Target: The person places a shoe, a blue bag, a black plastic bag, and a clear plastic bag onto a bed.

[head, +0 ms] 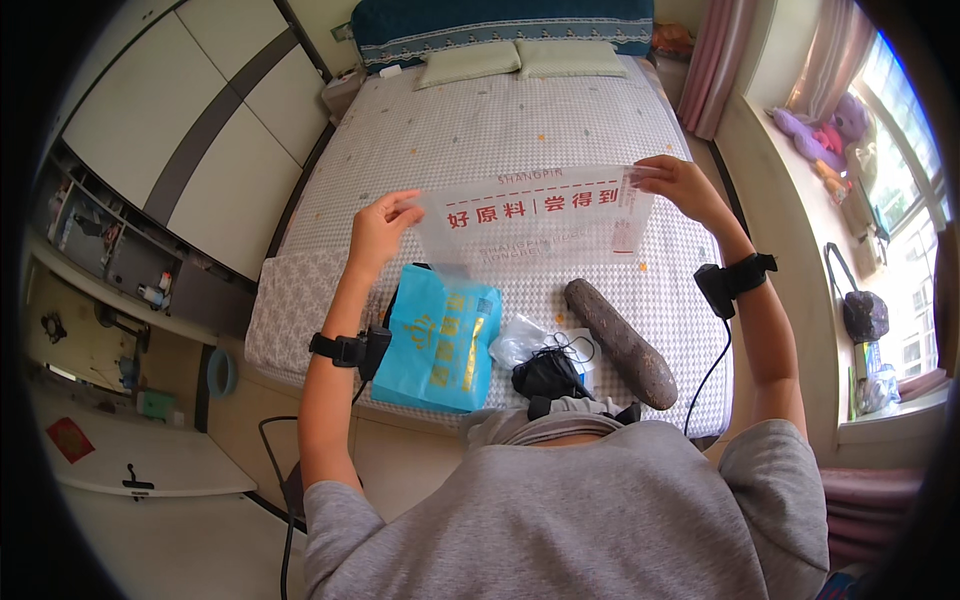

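Note:
A translucent plastic bag (532, 225) with red printed writing is stretched out above the bed. My left hand (386, 229) pinches its left upper corner, and my right hand (679, 184) grips the right upper corner. Below the bag, on the near part of the bed, lies a flat light-blue bag (439, 341) with gold print. To its right are a crumpled clear plastic bag (517, 341) and a black bundle with thin cords (547, 373). A long brown, speckled cylindrical object (622, 345) lies slanting at the right.
Two pillows (469, 65) lie at the far end of the bed (480, 135). A folded patterned cloth (296, 315) is at the near left corner. Cupboards (142, 97) stand left; a windowsill with a purple plush toy (806, 135) runs along the right. Cables hang from both wrist devices.

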Tool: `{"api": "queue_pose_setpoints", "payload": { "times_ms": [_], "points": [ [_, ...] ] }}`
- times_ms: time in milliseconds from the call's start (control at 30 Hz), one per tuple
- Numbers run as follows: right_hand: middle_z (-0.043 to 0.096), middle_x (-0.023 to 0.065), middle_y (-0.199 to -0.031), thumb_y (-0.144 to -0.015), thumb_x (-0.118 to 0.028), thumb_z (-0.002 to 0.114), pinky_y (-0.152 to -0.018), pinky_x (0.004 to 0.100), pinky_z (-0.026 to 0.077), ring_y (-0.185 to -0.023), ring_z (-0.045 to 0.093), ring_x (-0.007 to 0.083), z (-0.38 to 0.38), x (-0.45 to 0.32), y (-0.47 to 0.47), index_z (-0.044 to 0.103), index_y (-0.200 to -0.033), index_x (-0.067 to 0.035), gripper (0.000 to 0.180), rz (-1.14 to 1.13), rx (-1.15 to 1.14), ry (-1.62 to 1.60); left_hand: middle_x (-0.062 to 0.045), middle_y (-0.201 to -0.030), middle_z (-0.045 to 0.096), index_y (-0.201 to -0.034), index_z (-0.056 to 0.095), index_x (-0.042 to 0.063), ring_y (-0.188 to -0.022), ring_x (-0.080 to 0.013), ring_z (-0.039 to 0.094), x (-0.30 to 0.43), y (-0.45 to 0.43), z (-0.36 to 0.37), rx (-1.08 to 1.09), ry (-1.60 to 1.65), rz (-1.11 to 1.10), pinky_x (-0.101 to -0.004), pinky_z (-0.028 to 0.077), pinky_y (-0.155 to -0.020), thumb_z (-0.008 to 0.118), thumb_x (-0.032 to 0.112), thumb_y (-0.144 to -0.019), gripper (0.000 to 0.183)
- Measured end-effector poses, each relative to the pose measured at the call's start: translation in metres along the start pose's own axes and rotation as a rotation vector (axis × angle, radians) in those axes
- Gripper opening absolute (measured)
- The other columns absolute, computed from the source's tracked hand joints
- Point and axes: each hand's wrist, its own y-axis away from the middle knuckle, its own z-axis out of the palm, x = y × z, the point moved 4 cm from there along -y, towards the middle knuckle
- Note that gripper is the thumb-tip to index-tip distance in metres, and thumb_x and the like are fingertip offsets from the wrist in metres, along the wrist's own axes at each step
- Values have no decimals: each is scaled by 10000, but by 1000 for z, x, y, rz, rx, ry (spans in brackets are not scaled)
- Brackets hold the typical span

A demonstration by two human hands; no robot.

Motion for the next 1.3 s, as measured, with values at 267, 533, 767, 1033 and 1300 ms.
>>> {"api": "queue_pose_setpoints", "payload": {
  "times_ms": [267,533,767,1033,1300],
  "points": [
    [637,111,-827,-801,-184,577,-730,266,459,-798,607,183,0,6,12,583,-922,14,233,69,-12,83,-51,-801,603,-902,535,24,-709,-122,578,-1,-7,-11,256,-244,476,-236,455,-687,524,146,-848,134],
    [544,157,-1083,-774,-344,600,-869,356,404,-1026,508,268,22,9,10,542,-1098,-41,447,-4,-342,378,-28,-647,552,-920,484,82,-547,-120,554,60,-1,27,190,-212,364,-228,440,-512,470,191,-882,115],
    [614,85,-978,-767,-319,610,-840,318,427,-906,581,235,127,-82,-14,529,-1118,-57,445,-142,-664,164,-19,-684,558,-982,525,102,-580,-96,541,102,3,49,-2,-404,693,-212,423,-499,549,144,-834,156],
    [608,77,-863,-864,-196,505,-756,261,475,-788,592,135,135,-43,-27,526,-1025,24,273,11,-539,-875,-142,-1160,483,-1220,381,37,-1072,-262,461,-48,-13,-24,-274,789,-296,-426,369,-905,260,554,-862,641],
    [608,90,-888,-899,-181,423,-683,258,509,-773,597,127,148,17,-33,517,-968,-28,192,268,-401,-1162,-236,-1246,384,-1275,321,18,-1136,-353,397,-38,16,112,-679,1308,-546,-479,304,-951,230,759,-706,938]
  ]
}}
